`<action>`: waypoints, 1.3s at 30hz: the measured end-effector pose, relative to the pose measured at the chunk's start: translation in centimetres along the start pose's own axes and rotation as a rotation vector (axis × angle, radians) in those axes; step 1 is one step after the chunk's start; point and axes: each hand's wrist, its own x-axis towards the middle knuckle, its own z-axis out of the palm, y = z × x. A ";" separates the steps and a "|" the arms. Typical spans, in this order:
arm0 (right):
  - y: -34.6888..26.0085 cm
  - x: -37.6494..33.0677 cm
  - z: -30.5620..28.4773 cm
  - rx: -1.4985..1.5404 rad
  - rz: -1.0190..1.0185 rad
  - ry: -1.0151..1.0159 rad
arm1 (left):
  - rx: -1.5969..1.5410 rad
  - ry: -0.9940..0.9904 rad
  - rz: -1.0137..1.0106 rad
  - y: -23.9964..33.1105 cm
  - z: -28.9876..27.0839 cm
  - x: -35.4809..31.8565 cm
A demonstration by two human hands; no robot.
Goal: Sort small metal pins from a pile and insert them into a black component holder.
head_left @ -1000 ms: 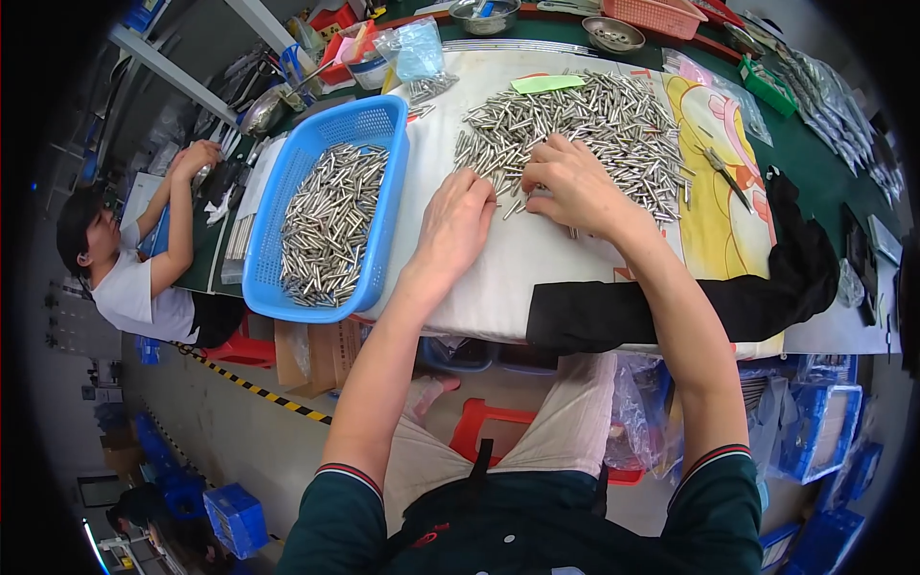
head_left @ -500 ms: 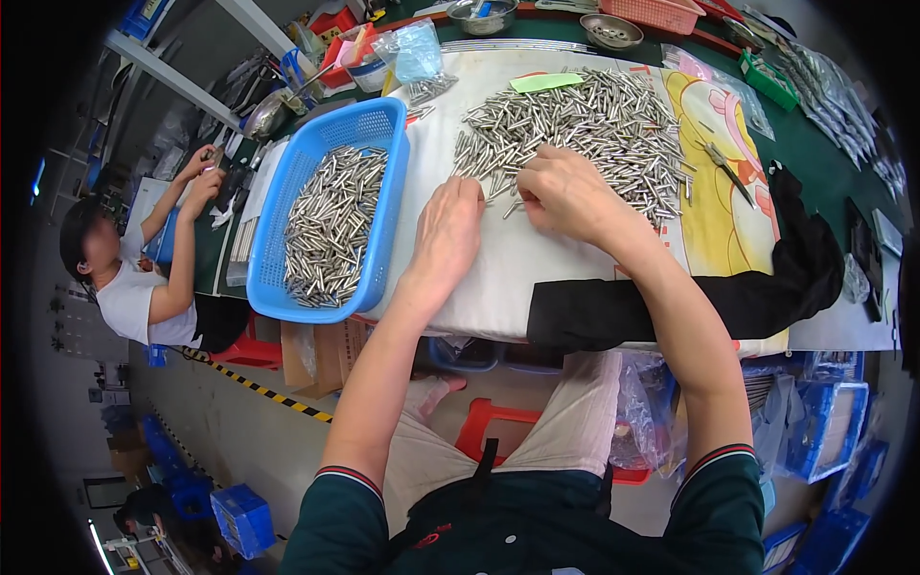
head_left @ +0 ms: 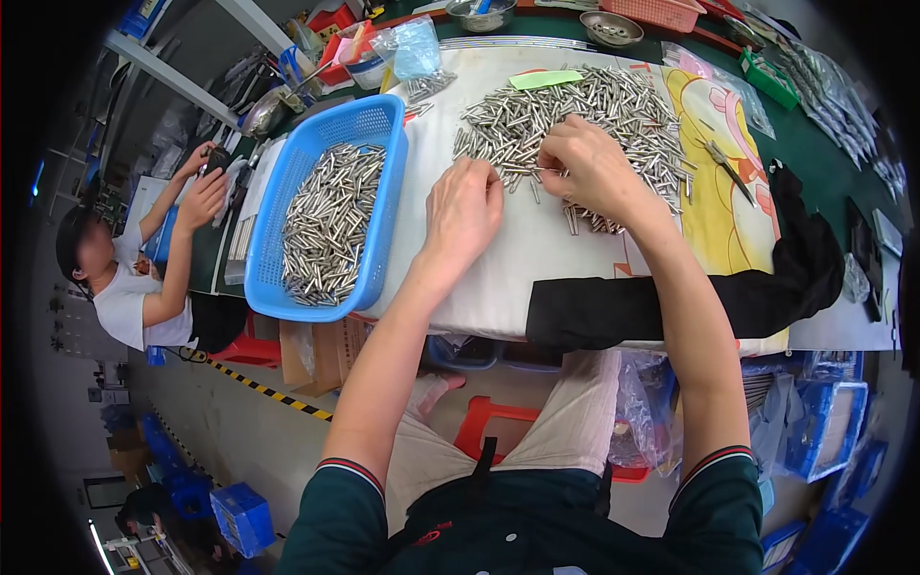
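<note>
A wide pile of short, shiny metal pins (head_left: 508, 125) lies on the light cloth in front of me. My right hand (head_left: 592, 165) is over the near edge of the pile, thumb and fingers pinched on a metal pin (head_left: 549, 172). My left hand (head_left: 464, 213) rests on the cloth just left of it, near the loose pins. Its fingers are curled together, and whatever they hold is hidden. Left of that hand stands a blue plastic basket (head_left: 395, 182) containing many similar pins (head_left: 331, 225). A green slip (head_left: 544, 80) lies on top of the pile.
Pliers (head_left: 730, 174) lie on the yellow part of the cloth. A black sleeve-like cloth (head_left: 613, 311) runs along the near edge. Metal bowls (head_left: 611, 30) stand at the back. To the left, a co-worker (head_left: 144, 287) sits handling a dark object.
My right hand has moved up and right over the pile. My left hand has shifted slightly right and away from me. The co-worker's hands have also moved.
</note>
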 end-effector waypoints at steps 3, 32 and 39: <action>-0.2 -0.1 0.4 -0.028 0.004 -0.043 | -0.016 -0.034 0.016 0.2 0.5 0.4; -1.4 -0.6 2.0 -0.239 -0.077 -0.112 | 0.081 0.026 0.344 -2.9 0.9 1.4; -1.2 -0.7 2.1 -0.245 -0.090 -0.093 | 0.052 -0.031 0.443 -2.7 0.5 1.5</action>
